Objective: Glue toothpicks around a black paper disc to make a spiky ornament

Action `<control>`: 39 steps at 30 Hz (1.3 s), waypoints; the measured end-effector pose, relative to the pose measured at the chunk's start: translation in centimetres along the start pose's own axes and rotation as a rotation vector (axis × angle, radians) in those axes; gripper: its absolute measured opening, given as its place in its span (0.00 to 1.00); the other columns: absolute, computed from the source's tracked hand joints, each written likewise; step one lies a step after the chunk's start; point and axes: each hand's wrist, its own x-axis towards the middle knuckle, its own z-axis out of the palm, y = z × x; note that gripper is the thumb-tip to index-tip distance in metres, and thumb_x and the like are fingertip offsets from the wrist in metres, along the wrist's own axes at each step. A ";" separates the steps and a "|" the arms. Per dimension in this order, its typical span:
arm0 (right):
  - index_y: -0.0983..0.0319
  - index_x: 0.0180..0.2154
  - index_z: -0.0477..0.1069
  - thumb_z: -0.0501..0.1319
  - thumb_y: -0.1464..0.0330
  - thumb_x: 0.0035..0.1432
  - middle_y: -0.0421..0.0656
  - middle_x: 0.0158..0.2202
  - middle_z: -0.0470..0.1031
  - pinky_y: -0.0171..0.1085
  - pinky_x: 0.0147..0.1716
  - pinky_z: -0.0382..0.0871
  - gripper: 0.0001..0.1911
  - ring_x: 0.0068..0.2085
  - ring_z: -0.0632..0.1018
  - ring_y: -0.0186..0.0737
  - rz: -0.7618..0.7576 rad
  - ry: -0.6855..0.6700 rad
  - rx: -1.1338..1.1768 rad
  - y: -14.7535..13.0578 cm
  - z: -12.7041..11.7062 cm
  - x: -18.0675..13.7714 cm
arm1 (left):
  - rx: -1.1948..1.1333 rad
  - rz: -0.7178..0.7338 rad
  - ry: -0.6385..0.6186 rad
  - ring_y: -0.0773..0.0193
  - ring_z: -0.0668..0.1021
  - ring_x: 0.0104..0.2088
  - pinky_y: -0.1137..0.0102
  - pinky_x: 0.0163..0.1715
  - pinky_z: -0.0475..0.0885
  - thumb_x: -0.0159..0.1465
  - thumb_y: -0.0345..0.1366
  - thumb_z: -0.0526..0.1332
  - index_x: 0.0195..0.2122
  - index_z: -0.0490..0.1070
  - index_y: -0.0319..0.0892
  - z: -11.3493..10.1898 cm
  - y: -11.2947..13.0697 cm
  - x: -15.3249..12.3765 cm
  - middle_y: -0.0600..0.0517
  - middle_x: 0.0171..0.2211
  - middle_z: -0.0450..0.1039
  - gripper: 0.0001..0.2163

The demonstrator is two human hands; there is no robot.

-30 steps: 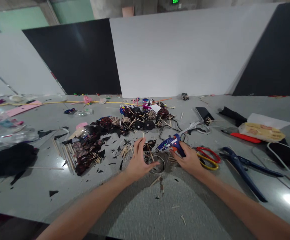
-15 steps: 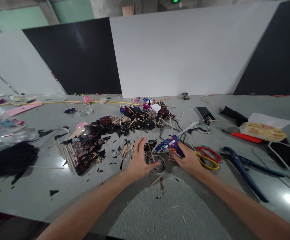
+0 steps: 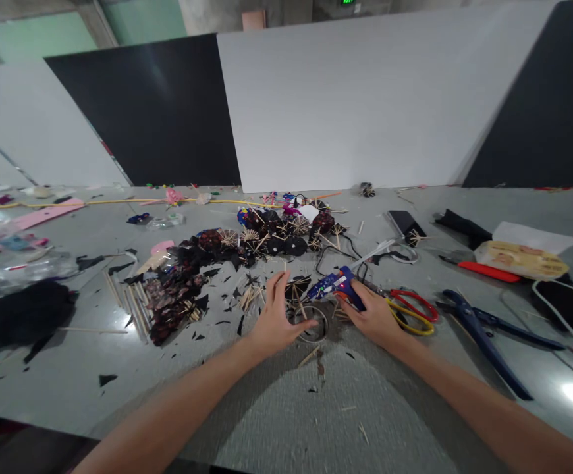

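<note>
My left hand (image 3: 274, 320) rests on the grey table (image 3: 316, 421) with its fingers curled beside a clear tape ring (image 3: 311, 322) and a small black paper umbrella with wooden ribs (image 3: 296, 288); whether it grips anything I cannot make out. My right hand (image 3: 373, 315) is wrapped round the handle of a blue glue gun (image 3: 333, 284), whose nozzle points left toward the umbrella. Loose toothpicks (image 3: 247, 299) and black paper scraps lie around both hands.
A heap of dark little umbrellas (image 3: 267, 237) lies behind the hands, wooden sticks (image 3: 136, 309) and dark fabric to the left. Red-and-yellow scissors (image 3: 409, 309), blue pliers (image 3: 484, 332), a phone (image 3: 404, 224) and a packet (image 3: 518, 260) lie on the right. Panels stand along the table's back.
Almost nothing: both hands have stayed where they were, and the glue gun has shifted very slightly.
</note>
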 end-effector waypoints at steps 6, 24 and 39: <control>0.61 0.54 0.69 0.59 0.60 0.70 0.51 0.45 0.81 0.46 0.44 0.79 0.16 0.44 0.83 0.51 -0.023 0.017 0.020 0.1 0.1 -0.1 | 0.001 0.008 -0.003 0.42 0.55 0.74 0.47 0.70 0.58 0.59 0.62 0.68 0.74 0.35 0.54 0.0 0.0 0.0 0.39 0.72 0.45 0.52; 0.61 0.53 0.70 0.59 0.60 0.70 0.51 0.44 0.82 0.46 0.43 0.79 0.16 0.44 0.83 0.52 -0.019 0.013 0.021 0.3 0.0 -0.1 | -0.010 -0.035 -0.021 0.42 0.56 0.73 0.48 0.69 0.60 0.59 0.62 0.68 0.74 0.36 0.54 -0.1 0.0 -0.1 0.39 0.73 0.44 0.52; 0.60 0.52 0.71 0.59 0.59 0.69 0.50 0.42 0.81 0.46 0.41 0.78 0.15 0.41 0.83 0.52 0.005 -0.007 0.035 -0.1 -0.2 0.1 | -0.018 -0.041 -0.003 0.42 0.57 0.73 0.47 0.68 0.61 0.58 0.63 0.68 0.74 0.36 0.56 0.0 0.0 0.0 0.40 0.72 0.44 0.52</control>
